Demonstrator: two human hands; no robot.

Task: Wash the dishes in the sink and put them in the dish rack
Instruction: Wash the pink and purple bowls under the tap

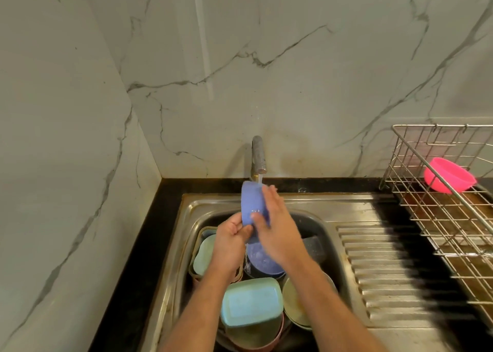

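Holding a blue bowl [252, 205] under the running tap [258, 155], the left hand [230, 241] grips its near rim; the right hand [277, 227] lies flat against it, fingers straight.

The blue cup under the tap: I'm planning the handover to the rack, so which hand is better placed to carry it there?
Probably the right hand: the dish rack stands on its side of the sink, and it already touches the blue cup.

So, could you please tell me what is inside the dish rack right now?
Only a pink bowl shows in the dish rack, tilted near its back end. The rack's right part runs out of frame, so anything there cannot be seen.
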